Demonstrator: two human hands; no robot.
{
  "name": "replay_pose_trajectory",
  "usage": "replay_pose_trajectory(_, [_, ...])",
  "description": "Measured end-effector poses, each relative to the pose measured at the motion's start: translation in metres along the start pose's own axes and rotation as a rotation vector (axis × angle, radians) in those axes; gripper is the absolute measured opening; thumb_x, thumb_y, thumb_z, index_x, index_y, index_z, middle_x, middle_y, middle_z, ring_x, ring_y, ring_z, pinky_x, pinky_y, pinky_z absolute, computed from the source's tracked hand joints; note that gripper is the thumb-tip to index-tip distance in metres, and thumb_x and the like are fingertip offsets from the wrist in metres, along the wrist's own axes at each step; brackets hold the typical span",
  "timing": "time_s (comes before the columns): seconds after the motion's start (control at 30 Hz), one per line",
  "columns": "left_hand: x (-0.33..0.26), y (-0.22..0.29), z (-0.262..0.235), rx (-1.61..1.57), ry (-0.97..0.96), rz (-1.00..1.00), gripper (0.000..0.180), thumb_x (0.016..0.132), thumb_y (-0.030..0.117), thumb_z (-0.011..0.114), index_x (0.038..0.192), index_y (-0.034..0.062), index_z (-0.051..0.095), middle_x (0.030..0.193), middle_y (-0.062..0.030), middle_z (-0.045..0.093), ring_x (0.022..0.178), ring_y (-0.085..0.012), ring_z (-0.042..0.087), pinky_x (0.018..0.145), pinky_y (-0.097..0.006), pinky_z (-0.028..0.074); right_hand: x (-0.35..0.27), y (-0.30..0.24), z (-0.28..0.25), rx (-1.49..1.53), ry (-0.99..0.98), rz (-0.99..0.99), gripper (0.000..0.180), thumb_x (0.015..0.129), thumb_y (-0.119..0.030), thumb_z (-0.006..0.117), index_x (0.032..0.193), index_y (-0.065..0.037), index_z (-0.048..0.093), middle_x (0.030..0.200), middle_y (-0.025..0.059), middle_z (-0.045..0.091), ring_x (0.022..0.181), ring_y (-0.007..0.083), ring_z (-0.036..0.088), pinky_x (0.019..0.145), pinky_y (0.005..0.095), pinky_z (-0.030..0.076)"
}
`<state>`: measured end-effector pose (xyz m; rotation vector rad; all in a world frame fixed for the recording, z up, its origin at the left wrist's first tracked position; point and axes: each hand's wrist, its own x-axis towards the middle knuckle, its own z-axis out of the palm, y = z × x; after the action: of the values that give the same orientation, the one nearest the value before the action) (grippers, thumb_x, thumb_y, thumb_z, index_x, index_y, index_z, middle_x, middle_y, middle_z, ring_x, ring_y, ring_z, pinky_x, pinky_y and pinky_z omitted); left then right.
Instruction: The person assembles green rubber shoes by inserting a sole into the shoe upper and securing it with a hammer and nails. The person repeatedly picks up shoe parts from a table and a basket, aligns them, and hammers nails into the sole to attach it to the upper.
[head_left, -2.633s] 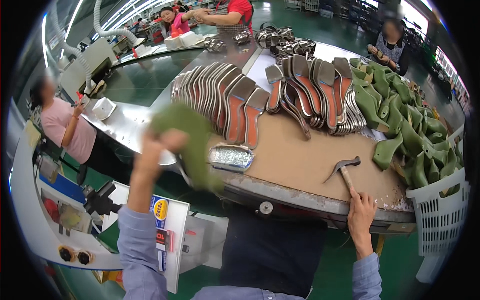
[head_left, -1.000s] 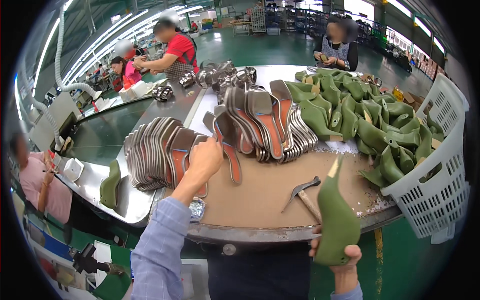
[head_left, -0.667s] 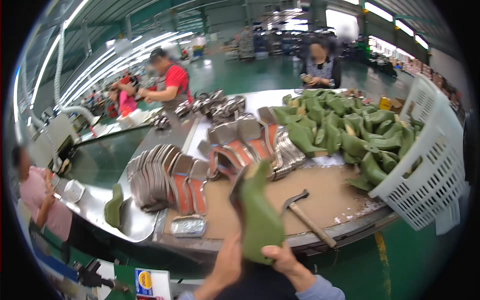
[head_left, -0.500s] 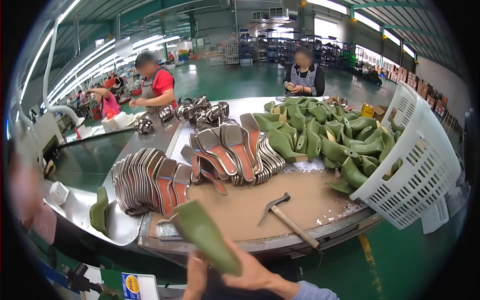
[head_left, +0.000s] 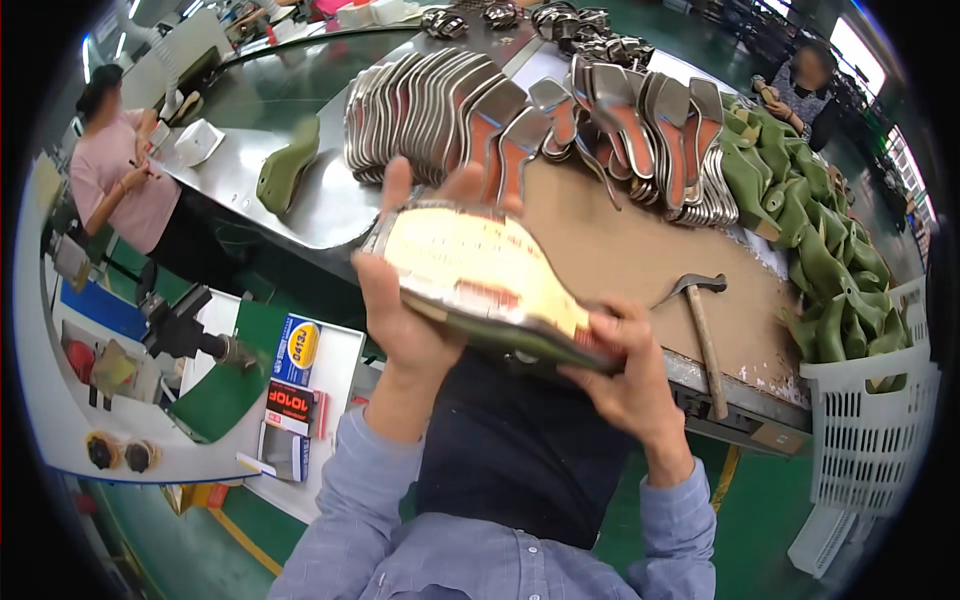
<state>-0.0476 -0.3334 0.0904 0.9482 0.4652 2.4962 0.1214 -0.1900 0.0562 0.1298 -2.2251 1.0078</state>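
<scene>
A green shoe last (head_left: 520, 348) lies across both my hands, in front of my chest. Its cream-yellow sole face (head_left: 470, 262) is turned up and shines under the light, with a shiny rim along one side. My left hand (head_left: 405, 310) grips the wide end, fingers up behind it. My right hand (head_left: 635, 375) clasps the narrow end between thumb and fingers. Beyond the last, on the bench, stands a row of sole-shaped metal plates (head_left: 415, 115) with orange faces. A single green last (head_left: 290, 168) lies on the metal surface to the left.
A hammer (head_left: 706, 345) rests on the brown board (head_left: 600, 250). At right, green lasts (head_left: 835, 240) are heaped by a white slotted basket (head_left: 870, 430). More sole plates (head_left: 665, 130) stand behind the board. Small boxes (head_left: 290, 400) and a machine (head_left: 185, 330) are at left; people stand beyond.
The last has turned from upright, green side showing, to lying crosswise with its cream sole face up. My left hand now grips its wide end. The view has swung down and left.
</scene>
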Motion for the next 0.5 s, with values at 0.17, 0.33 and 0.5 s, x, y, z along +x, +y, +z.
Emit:
replay_pose_trajectory(0.17, [-0.028,-0.013,-0.051,0.249,0.549,-0.004,0.04,0.101,0.03,0.051,0.137,0.0138,0.044,0.13,-0.02,0.058,0.117,-0.0363,0.059,0.1,-0.051,0.05,-0.006,0.044,0.029,0.011,-0.122,0.158,0.06,0.072,-0.006,0.085,0.124,-0.01,0.056,0.118,0.0169,0.06,0.105,0.0369,0.061,0.087,0.0438,0.052])
replay_pose_trajectory(0.33, [-0.085,0.018,-0.097,0.57,0.686,-0.191,0.048,0.092,0.015,0.054,0.139,0.0053,0.047,0.125,-0.0166,0.06,0.116,-0.0282,0.061,0.103,-0.041,0.049,-0.001,0.034,0.039,-0.16,-0.256,0.041,0.05,0.072,-0.003,0.081,0.118,-0.011,0.06,0.12,0.0161,0.056,0.108,0.0388,0.057,0.089,0.0466,0.05])
replay_pose_trajectory(0.5, [0.017,0.021,-0.086,1.46,-0.021,-0.315,0.029,0.086,-0.005,0.059,0.112,-0.0028,0.07,0.108,-0.0155,0.072,0.101,-0.0259,0.07,0.093,-0.036,0.052,-0.012,0.038,0.051,-0.229,-0.23,0.079,0.053,0.075,-0.005,0.08,0.122,-0.011,0.056,0.122,0.0182,0.056,0.108,0.0405,0.057,0.089,0.0477,0.051])
